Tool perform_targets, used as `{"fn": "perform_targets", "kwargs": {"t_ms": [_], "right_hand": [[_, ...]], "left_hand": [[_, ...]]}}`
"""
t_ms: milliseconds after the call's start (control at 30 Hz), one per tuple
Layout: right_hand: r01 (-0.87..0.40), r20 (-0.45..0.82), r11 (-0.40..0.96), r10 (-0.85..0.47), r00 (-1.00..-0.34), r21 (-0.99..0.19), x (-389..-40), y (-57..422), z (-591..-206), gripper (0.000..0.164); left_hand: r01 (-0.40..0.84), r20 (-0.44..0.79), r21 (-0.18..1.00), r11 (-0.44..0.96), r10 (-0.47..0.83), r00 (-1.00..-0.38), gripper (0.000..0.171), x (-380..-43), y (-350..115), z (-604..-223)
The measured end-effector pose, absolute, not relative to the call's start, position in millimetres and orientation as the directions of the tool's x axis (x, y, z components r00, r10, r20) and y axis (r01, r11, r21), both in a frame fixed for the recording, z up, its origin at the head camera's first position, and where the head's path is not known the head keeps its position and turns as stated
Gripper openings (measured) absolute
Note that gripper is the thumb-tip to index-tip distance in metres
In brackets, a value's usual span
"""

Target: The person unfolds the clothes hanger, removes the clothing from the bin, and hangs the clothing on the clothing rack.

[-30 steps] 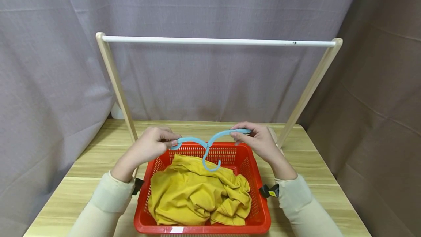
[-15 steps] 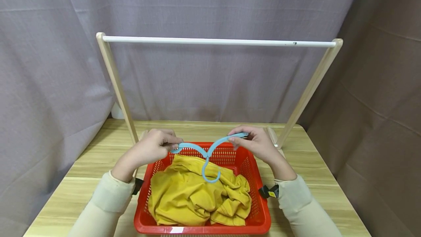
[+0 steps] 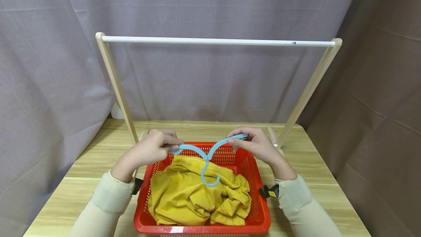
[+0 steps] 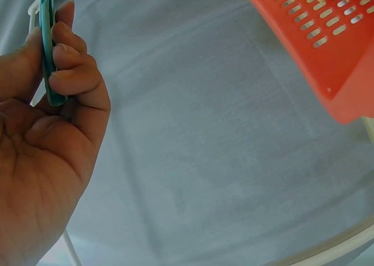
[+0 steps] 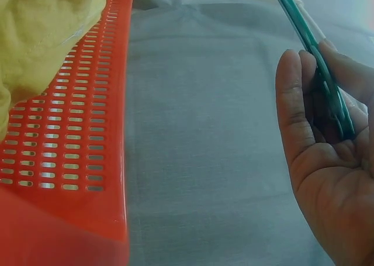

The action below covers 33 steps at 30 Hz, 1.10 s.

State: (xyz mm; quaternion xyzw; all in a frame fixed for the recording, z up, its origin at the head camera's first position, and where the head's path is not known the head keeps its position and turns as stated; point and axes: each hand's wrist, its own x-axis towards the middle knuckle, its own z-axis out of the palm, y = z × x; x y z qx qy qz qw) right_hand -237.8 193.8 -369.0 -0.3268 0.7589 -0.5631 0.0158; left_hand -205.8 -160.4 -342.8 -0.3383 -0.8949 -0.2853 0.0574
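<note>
A light blue folding hanger (image 3: 194, 147) is held up over the far side of a red basket (image 3: 139, 213), its hook turned down toward me. My left hand (image 3: 154, 147) pinches the left arm's end between thumb and fingers; in the left wrist view the hanger (image 4: 48, 49) stands on edge in the curled fingers (image 4: 79, 79). My right hand (image 3: 256, 145) grips the end of the right arm, and the right wrist view shows the hanger (image 5: 327, 85) running into that palm. Below the hook, a crumpled yellow garment (image 3: 187, 193) lies in the basket.
Behind the basket stands a rack with a white rod (image 3: 217, 41) between a left wooden post (image 3: 115, 79) and a right wooden post (image 3: 309, 90). Grey curtains (image 3: 210, 6) hang behind the wooden table (image 3: 315, 189).
The hanger has come down slightly and nearer me, its middle dipping more and its hook now lower over the yellow garment. Both hands keep their hold; the basket stays put.
</note>
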Motion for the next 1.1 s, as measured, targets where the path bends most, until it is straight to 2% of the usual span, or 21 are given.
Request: {"fn": "perform_targets", "kwargs": {"t_ms": [367, 800, 1100], "right_hand": [[-0.482, 0.369, 0.123, -0.490, -0.790, -0.868, -239.1, 194.9, -370.0, 0.013], [-0.466, 0.362, 0.086, -0.512, -0.779, -0.881, -242.0, 197.6, -372.3, 0.014], [-0.451, 0.368, 0.063, -0.482, -0.795, -0.890, -240.6, 201.9, -370.6, 0.016]], "left_hand": [[0.641, 0.335, 0.444, 0.626, 0.547, -0.767, 0.022, -206.3, -160.9, -342.7], [0.615, 0.330, 0.571, 0.544, 0.534, -0.779, 0.011, -211.7, -169.0, -345.8], [0.609, 0.360, 0.601, 0.518, 0.505, -0.784, 0.023, -213.3, -171.5, -349.0]]}}
